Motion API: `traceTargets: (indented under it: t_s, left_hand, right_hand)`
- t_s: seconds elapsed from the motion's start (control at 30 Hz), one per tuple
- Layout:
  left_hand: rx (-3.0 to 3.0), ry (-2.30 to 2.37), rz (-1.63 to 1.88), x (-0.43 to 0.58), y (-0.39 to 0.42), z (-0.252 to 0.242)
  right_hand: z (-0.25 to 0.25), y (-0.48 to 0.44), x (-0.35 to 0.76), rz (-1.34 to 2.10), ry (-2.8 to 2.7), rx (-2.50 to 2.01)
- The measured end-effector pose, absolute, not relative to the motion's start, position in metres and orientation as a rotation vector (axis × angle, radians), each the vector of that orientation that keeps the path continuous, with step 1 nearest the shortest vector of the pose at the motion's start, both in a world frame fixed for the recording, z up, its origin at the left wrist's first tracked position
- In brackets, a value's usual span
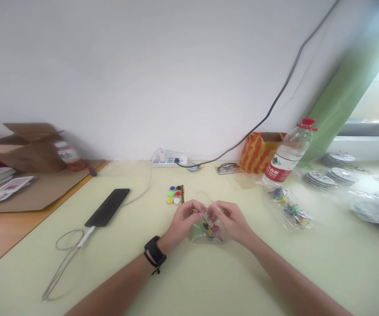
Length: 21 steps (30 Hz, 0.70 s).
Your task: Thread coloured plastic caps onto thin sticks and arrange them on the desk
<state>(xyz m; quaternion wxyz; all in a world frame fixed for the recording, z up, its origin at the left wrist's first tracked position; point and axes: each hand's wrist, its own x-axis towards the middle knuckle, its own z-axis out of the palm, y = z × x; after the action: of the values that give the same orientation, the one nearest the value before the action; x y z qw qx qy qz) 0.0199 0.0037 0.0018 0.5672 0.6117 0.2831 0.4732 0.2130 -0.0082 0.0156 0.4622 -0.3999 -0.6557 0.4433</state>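
Between my two hands is a clear plastic bag (209, 230) with several small coloured pieces inside, red, yellow, green and dark. My left hand (187, 217) pinches the bag's upper left edge. Its upper right edge is gripped by my right hand (232, 217), thumb and fingers closed on the plastic. Just beyond my left hand, small round coloured pieces (175, 194) lie in rows, with thin coloured sticks (183, 193) beside them. Further right, a second clear bag of coloured pieces (291, 208) rests on the pale green table (182, 281).
A black phone (107, 207) with a white cable lies at left. Behind stand a power strip (169, 159), a striped red-yellow bag (257, 151) and a large water bottle (290, 151). Stacked discs (319, 179) sit far right; a cardboard box (27, 149) is far left.
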Motion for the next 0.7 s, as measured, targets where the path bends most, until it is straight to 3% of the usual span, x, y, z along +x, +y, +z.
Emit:
traceTargets:
  t_s: [0.7]
  left_hand:
    - [1.242, 0.687, 1.115, 0.0153, 0.01, -0.0012]
  right_hand:
    - [0.0171, -0.0012, 0.2211, 1.241, -1.46, -1.037]
